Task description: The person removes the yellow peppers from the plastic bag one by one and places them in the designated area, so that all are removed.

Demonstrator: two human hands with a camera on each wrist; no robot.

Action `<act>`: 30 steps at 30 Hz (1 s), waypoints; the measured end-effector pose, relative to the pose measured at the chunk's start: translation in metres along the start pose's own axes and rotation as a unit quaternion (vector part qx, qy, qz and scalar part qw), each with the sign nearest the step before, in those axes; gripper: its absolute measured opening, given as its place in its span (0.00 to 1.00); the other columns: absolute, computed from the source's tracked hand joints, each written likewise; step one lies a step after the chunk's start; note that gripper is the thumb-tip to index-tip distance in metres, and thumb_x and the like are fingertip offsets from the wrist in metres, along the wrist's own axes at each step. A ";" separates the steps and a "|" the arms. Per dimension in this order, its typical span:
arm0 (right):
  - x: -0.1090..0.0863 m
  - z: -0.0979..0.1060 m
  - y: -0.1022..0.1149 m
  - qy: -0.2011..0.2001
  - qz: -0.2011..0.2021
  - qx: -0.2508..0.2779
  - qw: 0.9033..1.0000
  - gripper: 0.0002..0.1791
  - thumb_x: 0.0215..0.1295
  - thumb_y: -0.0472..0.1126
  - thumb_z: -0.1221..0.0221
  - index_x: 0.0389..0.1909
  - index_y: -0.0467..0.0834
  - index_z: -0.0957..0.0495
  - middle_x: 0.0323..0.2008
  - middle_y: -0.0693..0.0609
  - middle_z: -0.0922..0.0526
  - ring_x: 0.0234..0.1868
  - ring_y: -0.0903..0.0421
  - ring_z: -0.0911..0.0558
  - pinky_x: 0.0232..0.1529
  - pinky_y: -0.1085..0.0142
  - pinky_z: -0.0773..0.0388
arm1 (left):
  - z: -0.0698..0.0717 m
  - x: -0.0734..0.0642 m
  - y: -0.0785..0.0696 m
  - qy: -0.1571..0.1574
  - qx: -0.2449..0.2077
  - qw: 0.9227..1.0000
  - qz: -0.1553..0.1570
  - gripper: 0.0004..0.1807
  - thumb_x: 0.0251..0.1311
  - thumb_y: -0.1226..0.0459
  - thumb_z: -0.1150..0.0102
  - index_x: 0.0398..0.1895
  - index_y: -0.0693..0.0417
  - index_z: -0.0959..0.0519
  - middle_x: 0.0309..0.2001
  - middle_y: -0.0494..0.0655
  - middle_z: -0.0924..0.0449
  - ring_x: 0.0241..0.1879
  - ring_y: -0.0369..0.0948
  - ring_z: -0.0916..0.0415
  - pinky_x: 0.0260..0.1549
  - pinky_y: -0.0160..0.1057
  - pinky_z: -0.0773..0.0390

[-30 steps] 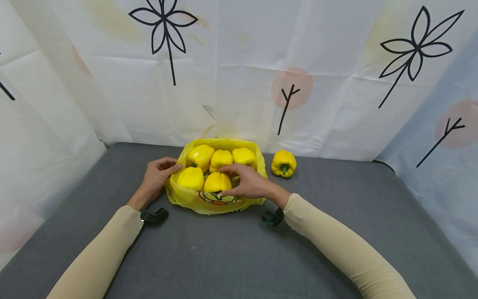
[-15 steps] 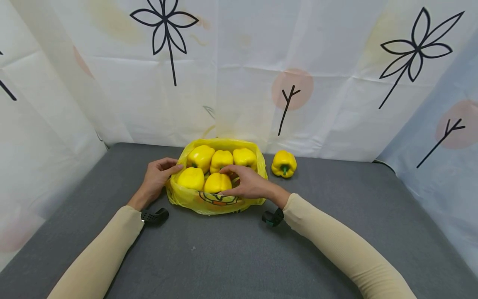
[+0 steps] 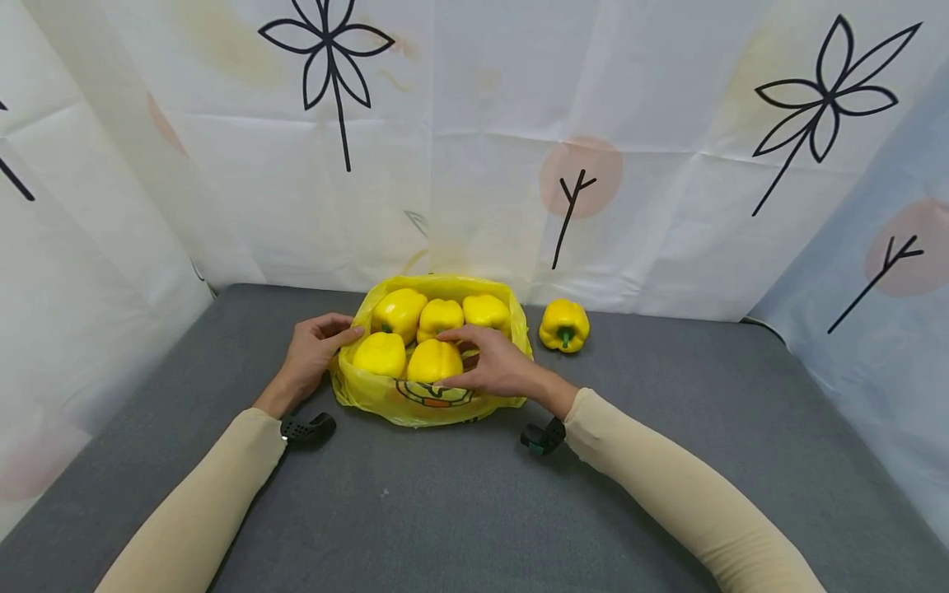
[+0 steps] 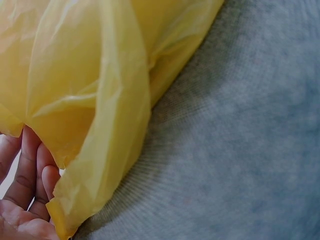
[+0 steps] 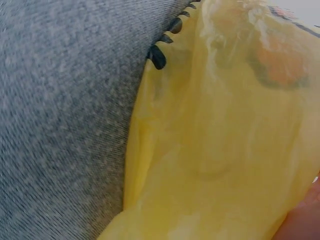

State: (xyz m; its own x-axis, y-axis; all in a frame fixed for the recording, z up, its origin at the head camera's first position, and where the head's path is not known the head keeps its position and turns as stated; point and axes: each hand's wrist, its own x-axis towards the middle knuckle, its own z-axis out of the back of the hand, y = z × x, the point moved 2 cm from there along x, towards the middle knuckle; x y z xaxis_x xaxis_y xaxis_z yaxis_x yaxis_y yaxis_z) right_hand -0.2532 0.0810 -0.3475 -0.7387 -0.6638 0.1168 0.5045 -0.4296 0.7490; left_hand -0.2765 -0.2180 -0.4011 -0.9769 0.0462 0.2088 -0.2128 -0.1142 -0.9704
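Note:
A yellow plastic bag (image 3: pixel 430 403) with a printed front lies open on the table, its mouth spread wide. Several yellow bell peppers (image 3: pixel 400 313) sit inside it in two rows. At the bag's left rim, my left hand (image 3: pixel 310 354) pinches the plastic between thumb and fingers; the left wrist view has its fingers (image 4: pixel 27 175) behind the hanging film. My right hand (image 3: pixel 495 362) reaches over the right side and grips the front right bell pepper (image 3: pixel 433 361) by thumb and fingers. In the right wrist view the bag (image 5: pixel 215 140) covers nearly all of that hand.
Another yellow bell pepper (image 3: pixel 564 325) rests on the grey table (image 3: pixel 474 511) to the right of the bag, stem toward me. White printed cloth (image 3: pixel 482 165) hangs close behind the table's back edge and down both sides.

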 end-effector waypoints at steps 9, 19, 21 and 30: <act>-0.004 0.014 0.010 -0.032 -0.003 0.037 0.999 0.39 0.59 0.42 0.26 0.70 0.40 0.29 0.64 0.45 0.27 0.59 0.47 0.23 0.58 0.55 0.23 | 0.001 0.000 0.002 0.000 -0.004 1.000 -0.009 0.17 0.69 0.65 0.36 0.49 0.74 0.21 0.35 0.36 0.18 0.36 0.35 0.21 0.37 0.30 0.19; -0.015 0.031 0.017 -0.079 -0.007 0.075 0.994 0.37 0.59 0.41 0.26 0.70 0.42 0.28 0.67 0.46 0.29 0.62 0.44 0.25 0.62 0.48 0.26 | 0.000 0.001 0.002 0.003 -0.007 1.000 -0.003 0.19 0.69 0.64 0.36 0.51 0.75 0.22 0.36 0.35 0.18 0.37 0.35 0.21 0.38 0.30 0.19; -0.018 0.035 0.017 -0.086 -0.006 0.080 0.993 0.37 0.60 0.41 0.26 0.69 0.43 0.28 0.67 0.47 0.29 0.62 0.44 0.26 0.63 0.47 0.27 | 0.000 0.001 0.002 0.004 -0.007 1.000 -0.001 0.20 0.69 0.64 0.36 0.51 0.76 0.22 0.36 0.36 0.18 0.37 0.35 0.21 0.38 0.30 0.18; -0.033 0.055 0.016 -0.109 -0.005 0.103 0.989 0.37 0.59 0.38 0.27 0.70 0.41 0.29 0.66 0.47 0.28 0.61 0.43 0.25 0.63 0.49 0.27 | 0.000 0.001 0.001 0.005 -0.007 1.000 0.002 0.19 0.69 0.64 0.36 0.51 0.76 0.22 0.36 0.36 0.18 0.37 0.35 0.21 0.38 0.30 0.18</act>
State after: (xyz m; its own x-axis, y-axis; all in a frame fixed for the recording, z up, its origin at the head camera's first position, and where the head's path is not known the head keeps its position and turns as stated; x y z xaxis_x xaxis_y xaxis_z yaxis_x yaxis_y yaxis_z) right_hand -0.2456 0.1296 -0.3034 -0.8339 -0.5019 0.2295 0.4112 -0.2878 0.8649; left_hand -0.2775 -0.2183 -0.4018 -0.9775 0.0549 0.2037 -0.2084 -0.1010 -0.9728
